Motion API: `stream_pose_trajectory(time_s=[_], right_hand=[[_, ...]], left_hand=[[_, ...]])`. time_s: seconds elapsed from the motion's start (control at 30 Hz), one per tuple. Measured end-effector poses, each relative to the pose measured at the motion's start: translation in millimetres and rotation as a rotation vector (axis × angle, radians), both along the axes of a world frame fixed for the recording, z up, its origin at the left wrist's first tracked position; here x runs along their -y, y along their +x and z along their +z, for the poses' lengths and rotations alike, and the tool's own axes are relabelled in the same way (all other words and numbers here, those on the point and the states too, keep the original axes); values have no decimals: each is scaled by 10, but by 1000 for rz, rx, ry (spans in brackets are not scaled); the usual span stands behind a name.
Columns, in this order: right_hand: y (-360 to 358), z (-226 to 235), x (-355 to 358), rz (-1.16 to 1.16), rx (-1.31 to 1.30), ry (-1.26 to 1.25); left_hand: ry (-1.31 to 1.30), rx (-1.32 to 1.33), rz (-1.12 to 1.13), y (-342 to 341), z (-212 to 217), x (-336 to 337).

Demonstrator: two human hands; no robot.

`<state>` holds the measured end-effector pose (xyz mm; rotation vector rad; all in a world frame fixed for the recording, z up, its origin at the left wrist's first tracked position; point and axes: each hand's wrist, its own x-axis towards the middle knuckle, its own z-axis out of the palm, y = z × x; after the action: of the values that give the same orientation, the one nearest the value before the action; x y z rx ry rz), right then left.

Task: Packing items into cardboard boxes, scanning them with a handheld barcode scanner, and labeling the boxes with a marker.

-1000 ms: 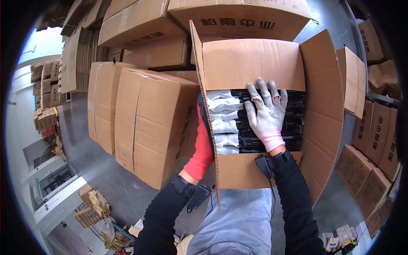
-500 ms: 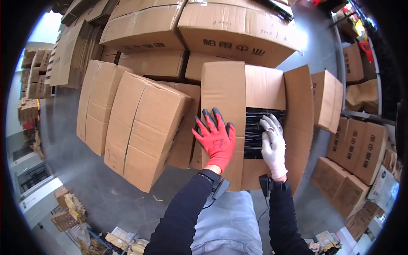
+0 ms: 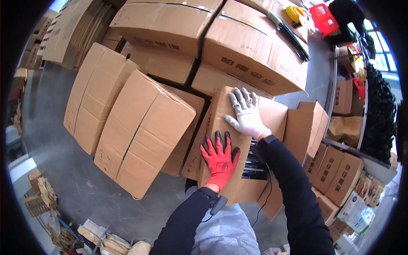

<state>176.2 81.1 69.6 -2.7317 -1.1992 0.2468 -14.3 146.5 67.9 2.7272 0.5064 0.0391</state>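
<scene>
The scene is brightly lit, windows (image 3: 381, 42) are washed out at upper right, the floor (image 3: 49, 123) is hazed by glare, and lines are bent toward the dark rim.

Stacked cartons (image 3: 165, 19) and flattened cardboard (image 3: 70, 32) suggest a warehouse.

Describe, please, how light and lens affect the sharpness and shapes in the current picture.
Head view, border: a black ring, with straight edges bending near it; head view, upper right: the window looks very bright; head view, left: the grey floor carries a pale sheen; head view, centre: the left hand and right hand on the carton flap look fairly sharp.
</scene>
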Motion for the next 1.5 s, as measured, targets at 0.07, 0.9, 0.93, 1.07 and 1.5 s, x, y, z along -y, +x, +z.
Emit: stream_pose_trajectory(time_s=[0.07,0.9,0.93,1.07,1.5], right_hand=[[22,-35,-12,16,1,-7],[137,103,171,163,43,113],[141,251,284,169,56,121],[-81,1138,884,370,-423,281],[-1238,973,3415,-675,-552,806]], left_hand=[[-38,82,49,330,-63,-261],[-10,7,-8,233,-17,298],[43,37,-15,210,-22,294],[171,45,-37,136,-28,258],[326,-29,171,147,-200,610]])
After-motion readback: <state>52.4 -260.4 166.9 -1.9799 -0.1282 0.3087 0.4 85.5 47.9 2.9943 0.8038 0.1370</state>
